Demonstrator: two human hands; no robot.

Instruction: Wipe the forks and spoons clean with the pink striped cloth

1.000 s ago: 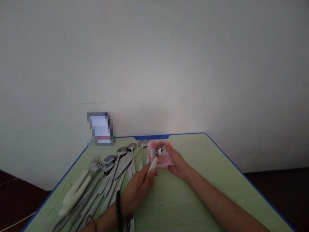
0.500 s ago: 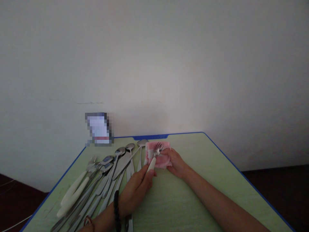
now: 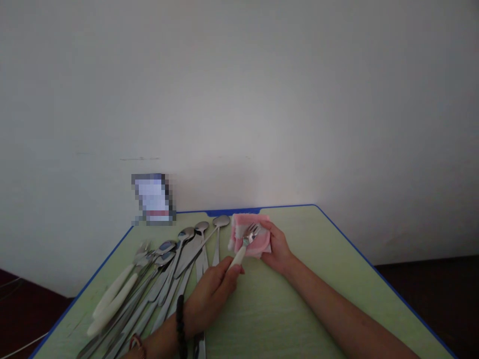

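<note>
Entering at the bottom edge, left of centre, the left forearm wears a copper-coloured bangle [image 3: 137, 344] and, closer to the wrist, a black beaded bracelet [image 3: 180, 324]. It passes over part of a spread of metal cutlery [image 3: 174, 268] that fans across the lower left of the frame, on the green top of the bench [image 3: 269, 314]; two thick cream handles [image 3: 112, 304] lie along the left side of the spread. The right forearm comes in from the lower right corner. Just below the centre of the frame, the left hand [image 3: 215, 286] has its grip closed around the pale handle of a fork [image 3: 245, 243], which slants up and to the right. Slightly farther and to the right, the right hand [image 3: 277, 245] has its grip on a pink and white cloth [image 3: 239, 222], thumb on the near face. The fork's head lies in front of the cloth in view; whether the two touch, I cannot tell. Left of the cloth, spoon bowls [image 3: 221, 221] point to the bench's blue far edge [image 3: 234, 212]. Left of centre, a pixelated device [image 3: 154, 197] with a bright screen stands tilted at that edge, before a pale wall [image 3: 239, 99] filling the upper frame
</note>
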